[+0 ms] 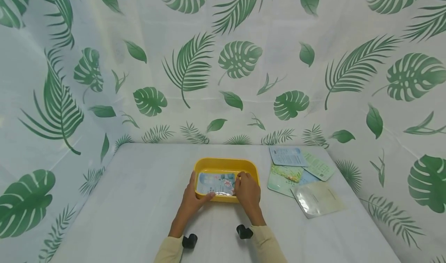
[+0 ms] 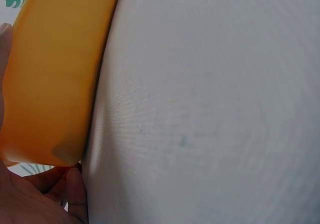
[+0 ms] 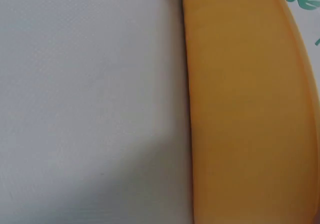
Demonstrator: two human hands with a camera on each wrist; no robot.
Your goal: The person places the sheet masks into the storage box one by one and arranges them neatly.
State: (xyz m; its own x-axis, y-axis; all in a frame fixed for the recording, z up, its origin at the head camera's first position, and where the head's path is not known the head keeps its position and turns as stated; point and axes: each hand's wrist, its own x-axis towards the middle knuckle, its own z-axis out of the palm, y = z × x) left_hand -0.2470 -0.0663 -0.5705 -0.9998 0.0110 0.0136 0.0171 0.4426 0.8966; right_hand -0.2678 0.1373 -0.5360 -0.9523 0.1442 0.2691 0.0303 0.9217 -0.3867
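A yellow plastic tray (image 1: 226,163) stands on the white table, with a pale blue, flower-printed flat packet (image 1: 211,182) lying inside. My left hand (image 1: 191,199) grips the tray's near left corner, thumb over the front rim and fingers along the side. In the left wrist view, its fingers (image 2: 76,194) curl beside the tray's corner. Over the right part of the tray, my right hand (image 1: 249,191) has its fingers curled at the packet's right edge, seeming to pinch it. The right wrist view shows mostly the tray's outer wall (image 3: 245,108); the fingertips' contact is hidden.
Right of the tray lies a loose pile of flat packets: a blue-white one (image 1: 287,156), a green one (image 1: 318,166) and others partly covered. A shiny see-through pouch (image 1: 318,199) lies nearest. A leaf-printed sheet (image 1: 195,119) rises behind the table (image 1: 146,193).
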